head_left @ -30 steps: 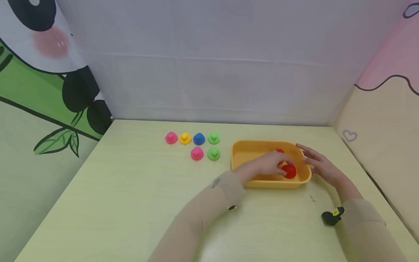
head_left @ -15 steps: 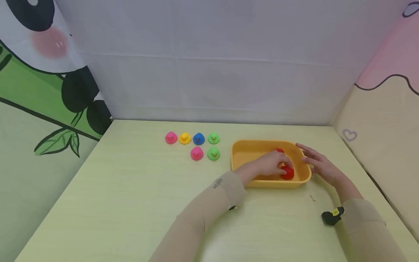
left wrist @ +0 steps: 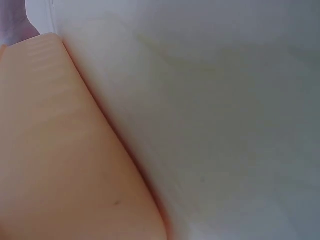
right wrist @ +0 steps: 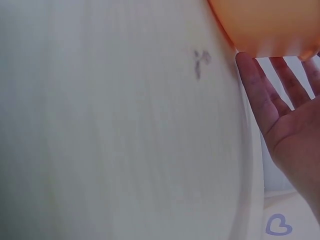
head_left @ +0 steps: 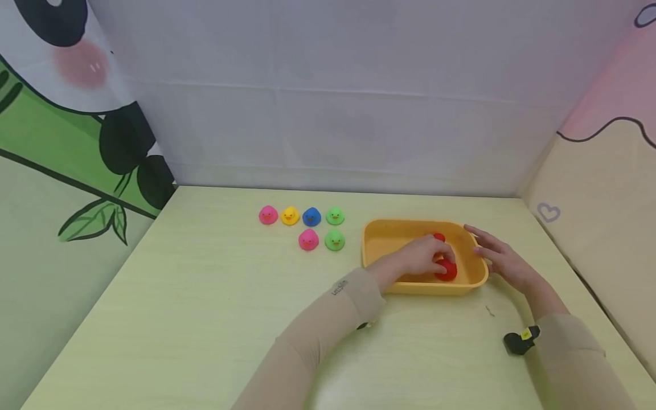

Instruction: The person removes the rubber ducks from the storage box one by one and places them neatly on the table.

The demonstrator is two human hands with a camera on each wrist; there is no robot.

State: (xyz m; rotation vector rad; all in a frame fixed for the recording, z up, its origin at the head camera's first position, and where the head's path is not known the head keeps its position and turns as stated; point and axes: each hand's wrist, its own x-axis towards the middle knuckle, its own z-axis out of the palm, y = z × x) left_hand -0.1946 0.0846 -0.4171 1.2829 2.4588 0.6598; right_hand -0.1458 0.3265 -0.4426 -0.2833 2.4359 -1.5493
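Note:
A yellow-orange tray [head_left: 394, 289] stands at the right of the table. My left hand [head_left: 421, 255] reaches down into it, thumb and curled fingers around a red rounded toy [head_left: 447, 271]. A second red toy [head_left: 439, 237] shows just behind that hand, mostly covered by it. My right hand [head_left: 499, 259] lies at the tray's right end, fingers spread and fairly straight against the rim. In the right wrist view, fingertips of the right hand [right wrist: 295, 125] touch the outer wall of the tray [right wrist: 277, 30]. The left wrist view has only the tray's outside wall [left wrist: 70, 140], not the grasp.
Left of the tray sit several small toy ducks: a back row with pink [head_left: 268, 215], yellow [head_left: 290, 216], blue [head_left: 311, 216] and green [head_left: 335, 216], and a front pair of pink [head_left: 308, 240] and green [head_left: 335, 240]. Printed walls border the table [head_left: 205, 319].
The near red toy has shifted slightly left within the tray as the left fingers closed on it. My right hand, the tray and the ducks stay put.

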